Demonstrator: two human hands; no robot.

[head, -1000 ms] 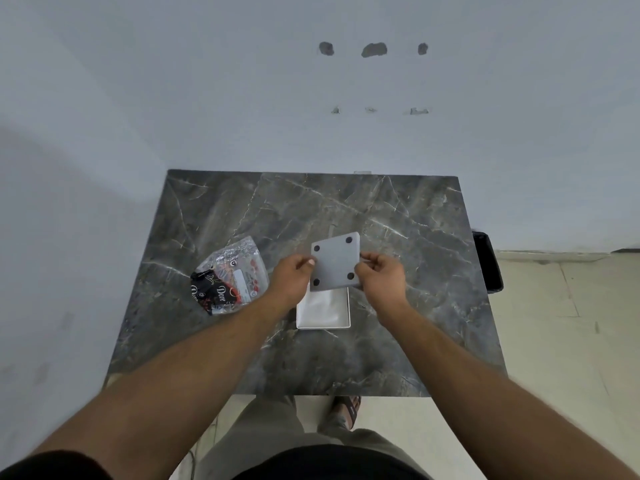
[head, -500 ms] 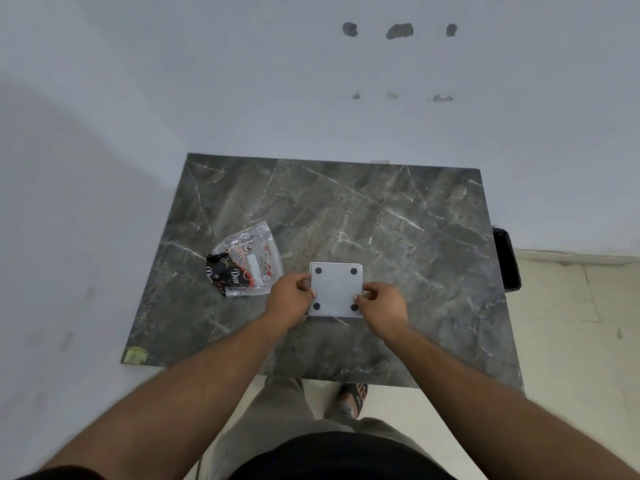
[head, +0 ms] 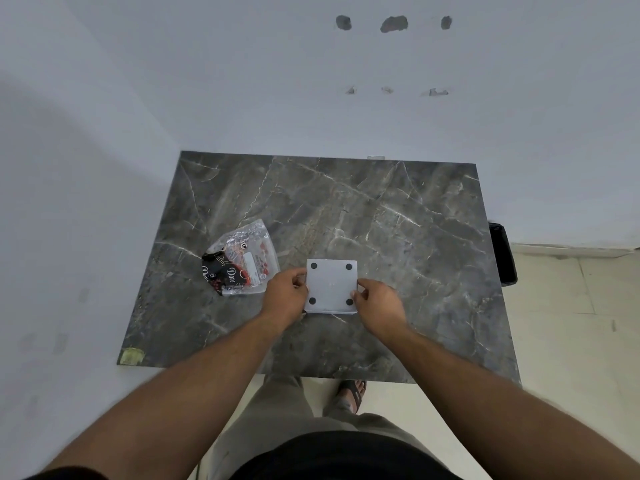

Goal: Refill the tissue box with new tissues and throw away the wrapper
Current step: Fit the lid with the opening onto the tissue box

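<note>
A square grey tissue box point(head: 331, 285) lies upside down on the dark marble table point(head: 381, 216), its base plate with four black rubber feet facing up. My left hand point(head: 285, 289) grips its left edge and my right hand point(head: 379, 299) grips its right edge. The tissues inside are hidden under the base plate. An empty crumpled plastic wrapper point(head: 240, 263), clear with black and red print, lies on the table just left of my left hand.
A black waste bin point(head: 503, 252) stands on the floor past the table's right edge, against the wall. White walls close the left and far sides. A small yellowish sticker point(head: 131, 356) marks the table's near left corner. My sandalled foot point(head: 353, 393) shows below the front edge.
The base plate, held tilted above the white tissue stack a second ago, has come down flat onto the box. Both hands stay at its edges.
</note>
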